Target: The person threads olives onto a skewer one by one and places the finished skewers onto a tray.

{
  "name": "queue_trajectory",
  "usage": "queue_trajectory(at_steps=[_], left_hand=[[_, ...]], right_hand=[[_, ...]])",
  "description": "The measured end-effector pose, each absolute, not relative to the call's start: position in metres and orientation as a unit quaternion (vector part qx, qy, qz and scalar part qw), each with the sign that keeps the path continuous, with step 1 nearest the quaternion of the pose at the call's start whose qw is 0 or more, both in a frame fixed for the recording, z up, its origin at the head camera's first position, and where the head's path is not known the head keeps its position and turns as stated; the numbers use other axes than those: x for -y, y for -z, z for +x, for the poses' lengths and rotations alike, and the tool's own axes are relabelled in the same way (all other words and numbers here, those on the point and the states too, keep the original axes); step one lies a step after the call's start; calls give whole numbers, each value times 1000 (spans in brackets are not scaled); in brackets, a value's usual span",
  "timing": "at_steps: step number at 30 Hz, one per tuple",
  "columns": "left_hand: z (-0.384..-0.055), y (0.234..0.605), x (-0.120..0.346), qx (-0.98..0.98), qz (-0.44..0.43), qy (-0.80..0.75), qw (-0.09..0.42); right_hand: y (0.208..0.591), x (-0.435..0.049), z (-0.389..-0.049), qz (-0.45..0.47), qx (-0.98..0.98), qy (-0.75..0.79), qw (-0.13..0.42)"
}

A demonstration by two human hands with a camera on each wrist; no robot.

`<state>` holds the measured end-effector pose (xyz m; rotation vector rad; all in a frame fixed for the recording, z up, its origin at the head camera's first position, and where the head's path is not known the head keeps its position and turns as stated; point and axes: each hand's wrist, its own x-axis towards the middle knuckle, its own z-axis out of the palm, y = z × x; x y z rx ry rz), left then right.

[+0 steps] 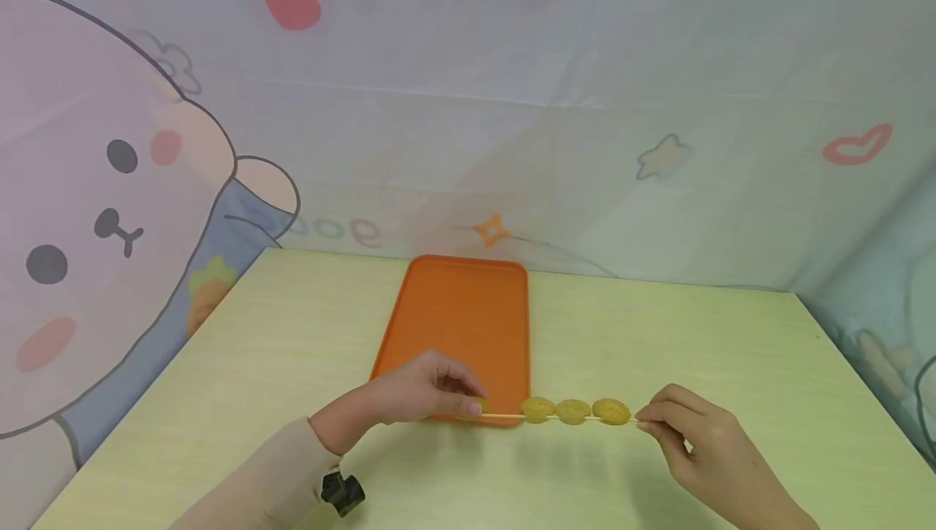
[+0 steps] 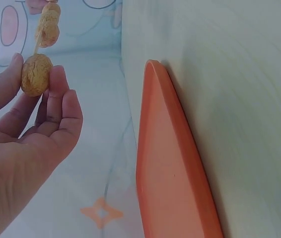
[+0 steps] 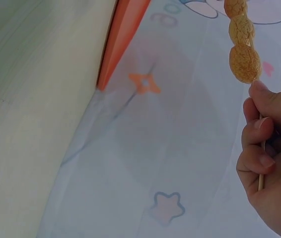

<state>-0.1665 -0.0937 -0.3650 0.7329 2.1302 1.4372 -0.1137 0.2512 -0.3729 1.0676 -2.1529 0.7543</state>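
Observation:
A thin wooden skewer is held level above the table's near part, with three golden-brown, wrinkled, potato-like balls threaded close together on it. My left hand pinches a similar ball between thumb and fingers at the skewer's left end; a bare length of stick separates it from the other three. My right hand grips the skewer's right end just beyond the last ball. In the right wrist view, the stick's tail runs down behind its curled fingers.
An orange rectangular tray lies on the pale wooden table, behind and partly under the left hand in the head view. A printed cloth with a bear, hearts and stars hangs behind the table. A small black device sits at the left wrist.

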Motion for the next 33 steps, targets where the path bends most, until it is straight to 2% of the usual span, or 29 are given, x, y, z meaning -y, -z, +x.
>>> queue_trajectory(at_steps=[22,33], left_hand=[[-168,367,92,-773,278,-526,220],[-166,365,88,-777,271,-524,219]], right_hand=[[373,-244,-114,400,822,-289,285],[380,-242,-118,416,803,-305,297]])
